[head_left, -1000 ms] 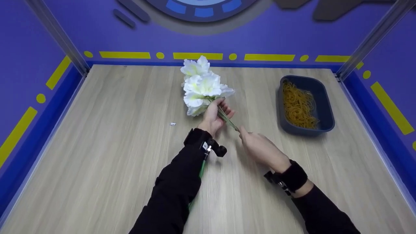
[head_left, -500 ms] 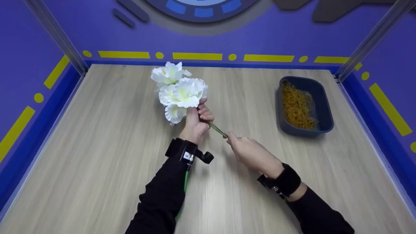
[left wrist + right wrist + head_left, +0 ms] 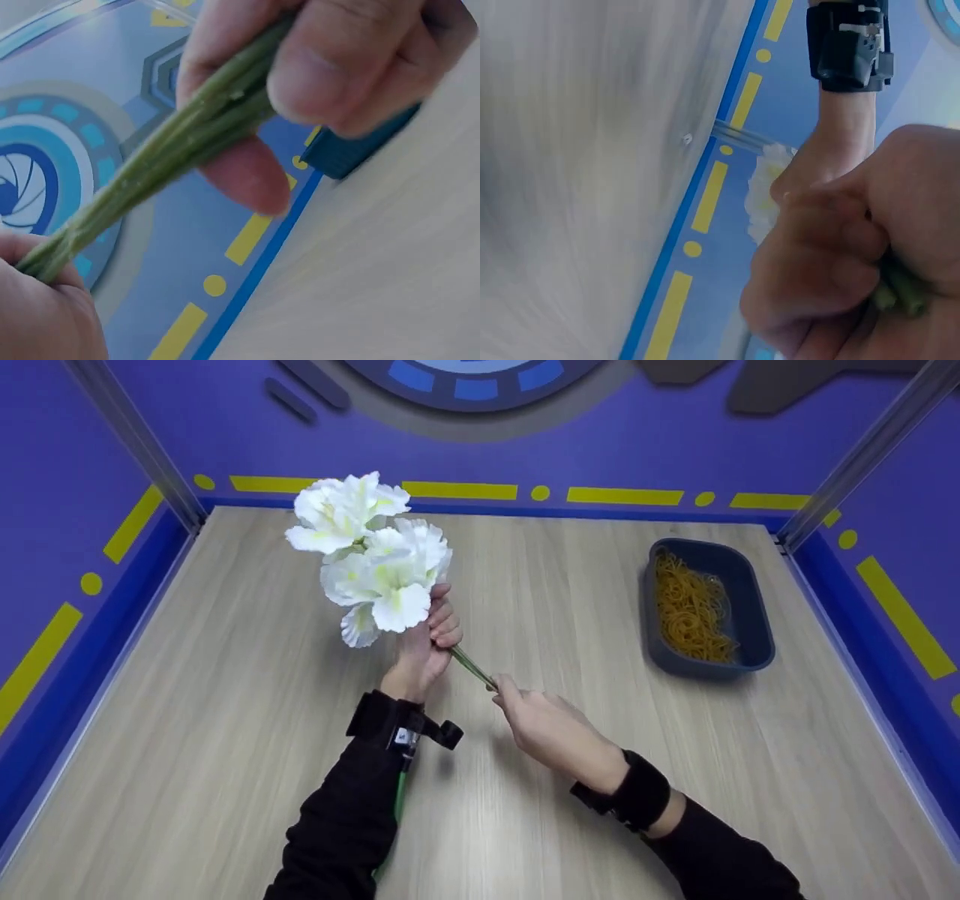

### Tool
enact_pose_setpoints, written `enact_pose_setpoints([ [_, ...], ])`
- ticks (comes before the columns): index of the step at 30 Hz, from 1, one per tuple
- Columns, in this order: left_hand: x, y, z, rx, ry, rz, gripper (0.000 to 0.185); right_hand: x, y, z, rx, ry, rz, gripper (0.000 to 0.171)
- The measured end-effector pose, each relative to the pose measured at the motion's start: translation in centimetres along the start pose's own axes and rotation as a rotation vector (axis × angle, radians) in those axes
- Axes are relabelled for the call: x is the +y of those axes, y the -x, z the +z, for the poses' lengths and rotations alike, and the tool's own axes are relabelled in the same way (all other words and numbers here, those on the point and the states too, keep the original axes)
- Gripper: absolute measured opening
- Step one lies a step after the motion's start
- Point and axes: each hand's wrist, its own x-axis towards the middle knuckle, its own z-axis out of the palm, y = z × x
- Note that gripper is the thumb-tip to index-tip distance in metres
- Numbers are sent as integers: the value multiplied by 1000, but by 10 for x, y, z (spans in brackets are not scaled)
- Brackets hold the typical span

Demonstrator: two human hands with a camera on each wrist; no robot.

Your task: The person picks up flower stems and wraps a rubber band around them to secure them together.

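Our L hand (image 3: 426, 651) clamps the stems (image 3: 472, 666) just below the white blooms (image 3: 394, 574); stems slant down-R, our R hand (image 3: 562, 735) gripping nr the cut ends.

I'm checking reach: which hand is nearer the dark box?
Right. The right hand holds the stems, below-left of the dark box in the head view; the left hand, by the white flowers, is farther left.

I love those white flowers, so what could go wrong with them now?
The left hand grips the green stems just under the white flowers, so they might get squashed. The right hand holds the stems lower down; if both hands slipped, the flowers could fall onto the table.
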Motion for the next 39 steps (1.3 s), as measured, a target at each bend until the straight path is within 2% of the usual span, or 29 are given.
enact_pose_setpoints([
  [3,0,6,4,-31,-77,26,25,-5,2,-1,52,29,15,11],
  [6,1,8,5,-21,-80,6,31,-8,3,-3,73,23,15,12],
  [9,2,10,5,-2,-2,-27,44,-10,3,-4,53,-14,33,15],
  [14,5,14,7,-16,140,-28,48,-12,4,-11,18,-72,62,21],
  [18,15,20,13,-73,238,-10,47,-12,8,-26,-50,-120,49,24],
  [21,25,27,19,-128,312,-19,46,-11,11,-44,-119,-157,53,25],
  [23,31,31,23,-159,344,-22,45,-9,13,-58,-129,-162,71,25],
  [30,42,39,28,-203,373,0,43,18,19,-93,-39,-152,172,27],
  [39,51,39,22,-260,486,-21,43,78,31,-123,109,-139,339,32],
])
